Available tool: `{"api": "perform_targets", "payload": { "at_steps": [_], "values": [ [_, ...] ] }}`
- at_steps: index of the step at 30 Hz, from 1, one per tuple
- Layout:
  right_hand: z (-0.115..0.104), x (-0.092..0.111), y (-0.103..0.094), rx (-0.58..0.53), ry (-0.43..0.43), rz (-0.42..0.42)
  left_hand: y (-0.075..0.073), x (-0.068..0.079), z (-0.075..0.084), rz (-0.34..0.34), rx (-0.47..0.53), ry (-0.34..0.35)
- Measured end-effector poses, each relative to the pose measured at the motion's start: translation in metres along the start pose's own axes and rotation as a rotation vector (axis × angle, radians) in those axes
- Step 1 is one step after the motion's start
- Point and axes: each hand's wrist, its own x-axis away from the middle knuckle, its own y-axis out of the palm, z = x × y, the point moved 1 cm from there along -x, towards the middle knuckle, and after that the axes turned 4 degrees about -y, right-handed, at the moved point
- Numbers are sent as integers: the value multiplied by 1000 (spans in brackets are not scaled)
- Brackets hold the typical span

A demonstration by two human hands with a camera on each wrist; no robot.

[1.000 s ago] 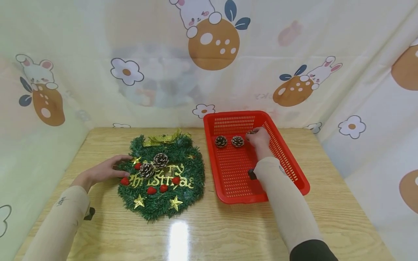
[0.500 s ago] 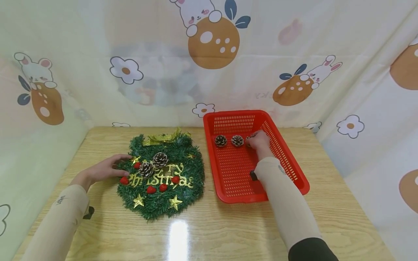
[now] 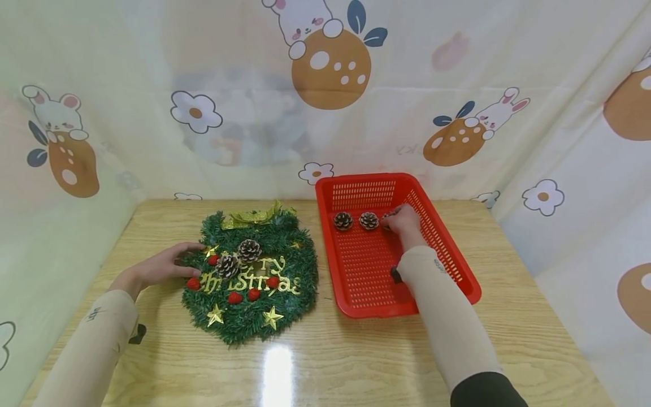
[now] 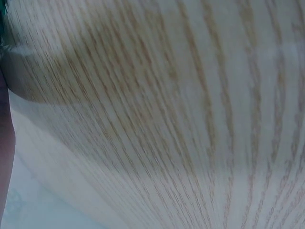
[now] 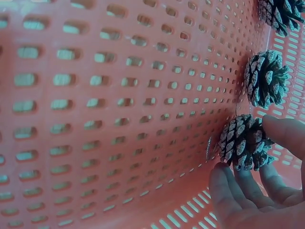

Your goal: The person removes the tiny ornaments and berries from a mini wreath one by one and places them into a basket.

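Observation:
In the head view my right hand [image 3: 406, 223] reaches into the red plastic basket [image 3: 363, 305]. It holds a pine cone [image 5: 242, 143] at the right end of a row; in the right wrist view the thumb lies on one side and the fingers on the other. Two more pine cones, a middle one [image 3: 369, 220] and a left one [image 3: 343, 221], lie beside it. My left hand [image 3: 160, 264] touches the left edge of a green Christmas wreath [image 3: 300, 305], thumb and fingers apart. The left wrist view catches only a sliver of that hand.
The wreath carries two pine cones [image 3: 238, 259], gold lettering, red berries, gold stars [image 3: 273, 317] and a gold bow [image 3: 251, 218]. Wreath and basket stand side by side on a wooden table [image 3: 325, 362]. A printed curtain [image 3: 244, 141] hangs behind the table and along both sides.
My right hand has shifted slightly down and stays at the same pine cone in the basket. My left hand has kept its place on the wreath.

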Motion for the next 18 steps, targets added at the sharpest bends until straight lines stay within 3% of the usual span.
{"api": "perform_targets", "payload": {
  "at_steps": [11, 18],
  "values": [
    [-2, -1, -1, 34, -25, 8, 1, 1, 1, 1, 11, 3],
    [-14, 6, -8, 44, -62, 20, 0, 1, -1, 3, 1, 7]
  ]
}}
